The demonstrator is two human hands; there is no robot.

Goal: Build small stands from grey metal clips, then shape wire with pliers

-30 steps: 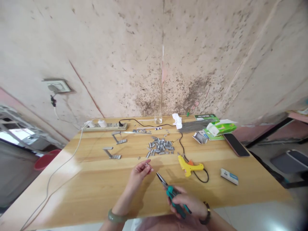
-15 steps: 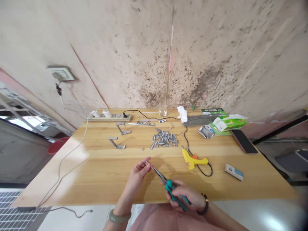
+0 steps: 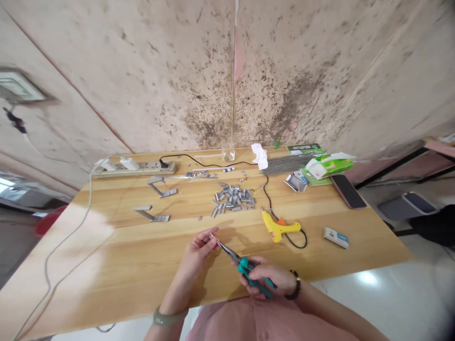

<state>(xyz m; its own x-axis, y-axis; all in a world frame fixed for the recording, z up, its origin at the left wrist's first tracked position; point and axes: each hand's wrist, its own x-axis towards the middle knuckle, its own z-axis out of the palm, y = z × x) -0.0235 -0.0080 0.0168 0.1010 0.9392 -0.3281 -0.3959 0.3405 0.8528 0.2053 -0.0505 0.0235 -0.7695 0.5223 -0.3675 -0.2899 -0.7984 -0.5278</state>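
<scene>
My right hand [image 3: 265, 274] grips the teal handles of a pair of needle-nose pliers [image 3: 245, 266]. The jaws point up and left, with their tip at the fingers of my left hand [image 3: 202, 247]. That hand is pinched around a tiny shiny piece [image 3: 212, 234], too small to name, beside the plier tip. Beyond my hands lies a heap of small grey metal pieces [image 3: 234, 196]. To its left stand two angular grey assemblies [image 3: 159, 217], each bent like a bracket. A yellow glue gun [image 3: 280, 227] rests to the right of the heap.
A power strip [image 3: 142, 168] with plugs runs along the wall, its pale cable [image 3: 67, 232] crossing the table's left side. Toward the back right are grey rods [image 3: 289, 163], a green tissue pack [image 3: 330, 166] and a phone [image 3: 348, 192]. A small box [image 3: 336, 237] sits near the right edge.
The view has turned to the right, so things on the table appear farther left. My hands keep nearly the same hold on the pliers and the tiny piece.
</scene>
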